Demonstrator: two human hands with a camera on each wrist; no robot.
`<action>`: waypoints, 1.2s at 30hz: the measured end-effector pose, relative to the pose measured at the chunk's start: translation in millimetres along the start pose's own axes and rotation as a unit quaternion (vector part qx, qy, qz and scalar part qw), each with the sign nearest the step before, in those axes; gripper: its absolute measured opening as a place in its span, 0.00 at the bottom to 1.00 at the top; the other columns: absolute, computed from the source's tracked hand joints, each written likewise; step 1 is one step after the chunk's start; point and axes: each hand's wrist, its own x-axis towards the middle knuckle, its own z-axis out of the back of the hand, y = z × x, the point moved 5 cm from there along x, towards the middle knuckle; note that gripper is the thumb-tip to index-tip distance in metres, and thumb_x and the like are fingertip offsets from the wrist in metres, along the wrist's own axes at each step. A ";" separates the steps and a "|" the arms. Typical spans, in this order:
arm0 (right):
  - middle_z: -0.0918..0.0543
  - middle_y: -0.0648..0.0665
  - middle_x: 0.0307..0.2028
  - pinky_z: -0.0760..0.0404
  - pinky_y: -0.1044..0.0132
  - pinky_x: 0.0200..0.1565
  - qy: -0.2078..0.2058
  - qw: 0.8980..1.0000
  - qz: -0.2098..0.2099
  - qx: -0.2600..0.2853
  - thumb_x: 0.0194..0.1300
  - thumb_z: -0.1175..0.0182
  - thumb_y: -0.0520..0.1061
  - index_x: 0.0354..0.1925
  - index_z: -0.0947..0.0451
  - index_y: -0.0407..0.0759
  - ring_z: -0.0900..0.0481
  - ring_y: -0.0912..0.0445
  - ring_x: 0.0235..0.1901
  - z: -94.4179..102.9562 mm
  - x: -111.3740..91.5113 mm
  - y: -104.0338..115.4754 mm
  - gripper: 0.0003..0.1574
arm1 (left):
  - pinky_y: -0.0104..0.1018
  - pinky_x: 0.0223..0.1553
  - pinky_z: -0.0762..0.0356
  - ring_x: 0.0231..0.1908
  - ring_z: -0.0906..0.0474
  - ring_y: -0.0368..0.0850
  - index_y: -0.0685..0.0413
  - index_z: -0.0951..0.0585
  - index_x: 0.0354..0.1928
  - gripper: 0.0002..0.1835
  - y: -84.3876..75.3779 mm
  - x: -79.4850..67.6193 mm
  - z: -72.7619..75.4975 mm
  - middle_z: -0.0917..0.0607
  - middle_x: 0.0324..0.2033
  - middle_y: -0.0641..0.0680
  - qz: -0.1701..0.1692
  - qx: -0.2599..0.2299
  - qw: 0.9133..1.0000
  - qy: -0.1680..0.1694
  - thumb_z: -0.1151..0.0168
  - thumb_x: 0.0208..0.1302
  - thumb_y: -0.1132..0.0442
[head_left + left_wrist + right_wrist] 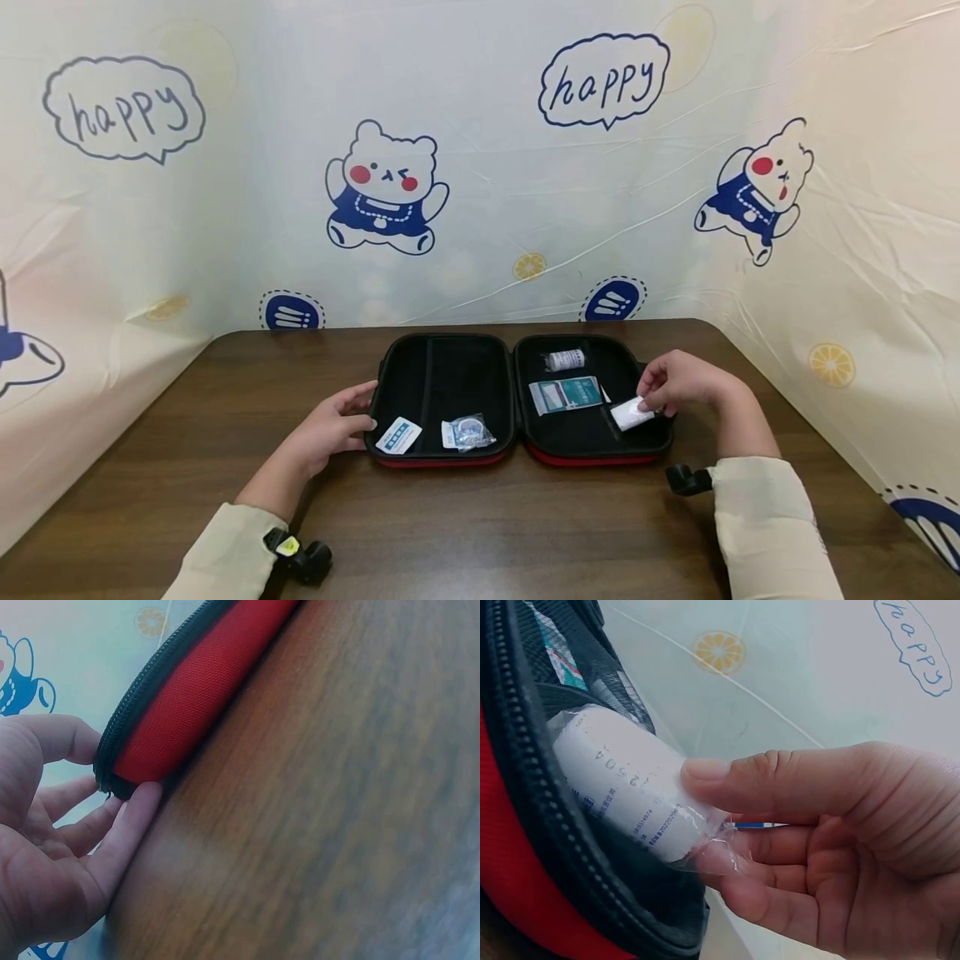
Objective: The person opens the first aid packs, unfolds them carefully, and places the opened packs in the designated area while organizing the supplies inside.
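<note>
A zip case (471,461), black inside and red outside, lies spread wide on the table. My left hand (327,429) holds its left edge; in the left wrist view, thumb and index finger sit on either side of the corner. Between thumb and fingers, my right hand (686,382) pinches a bandage roll (622,776) in clear printed wrap, over the right half's near right corner. That half also holds a wrapped white roll (565,360) and a teal-and-white packet (567,395). In the left half are a blue-and-white packet (398,436) and a clear bag (471,433) with something pale inside.
The case stands near the far edge of the brown wooden table (450,533). Behind it and at both sides hangs a printed cloth (487,167). A black camera (303,560) is strapped to the left wrist, another camera (687,480) to the right.
</note>
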 end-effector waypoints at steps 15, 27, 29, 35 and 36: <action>0.16 0.43 0.28 0.15 0.58 0.33 0.040 0.999 -0.015 0.018 0.53 0.27 0.38 0.34 0.20 0.35 0.20 0.53 0.25 -16.2 9.1 6.2 0.12 | 0.55 0.56 0.26 0.64 0.40 0.68 0.53 0.45 0.75 0.36 0.3 -0.8 -0.4 0.46 0.70 0.69 -0.002 0.000 1.000 -0.001 0.46 0.67 0.68; 0.16 0.41 0.33 0.15 0.57 0.39 0.069 0.996 -0.001 0.053 0.52 0.29 0.34 0.40 0.19 0.32 0.17 0.51 0.31 -20.7 12.7 9.6 0.15 | 0.54 0.56 0.26 0.64 0.39 0.67 0.53 0.45 0.75 0.36 -0.7 0.5 -0.2 0.45 0.70 0.69 -0.003 0.002 1.000 0.000 0.46 0.68 0.68; 0.15 0.41 0.34 0.15 0.56 0.40 0.075 0.996 0.006 0.051 0.53 0.29 0.33 0.41 0.19 0.32 0.17 0.51 0.32 -21.7 13.8 10.4 0.15 | 0.54 0.56 0.26 0.64 0.39 0.67 0.53 0.45 0.75 0.36 -0.4 0.7 -0.1 0.45 0.70 0.69 -0.003 0.003 1.000 0.000 0.46 0.68 0.68; 0.15 0.42 0.34 0.17 0.57 0.44 0.082 0.995 0.030 0.044 0.53 0.30 0.35 0.41 0.19 0.34 0.18 0.52 0.33 -26.5 15.7 16.7 0.16 | 0.54 0.56 0.26 0.64 0.39 0.67 0.53 0.45 0.75 0.36 0.1 0.8 0.1 0.45 0.70 0.69 -0.005 0.003 1.000 0.000 0.46 0.68 0.68; 0.15 0.42 0.34 0.17 0.57 0.44 0.083 0.995 0.034 0.047 0.53 0.30 0.34 0.41 0.19 0.33 0.18 0.52 0.33 -27.5 16.0 17.5 0.15 | 0.54 0.56 0.26 0.64 0.39 0.67 0.54 0.45 0.75 0.36 0.1 0.8 0.0 0.45 0.70 0.69 -0.006 0.003 1.000 0.000 0.46 0.68 0.68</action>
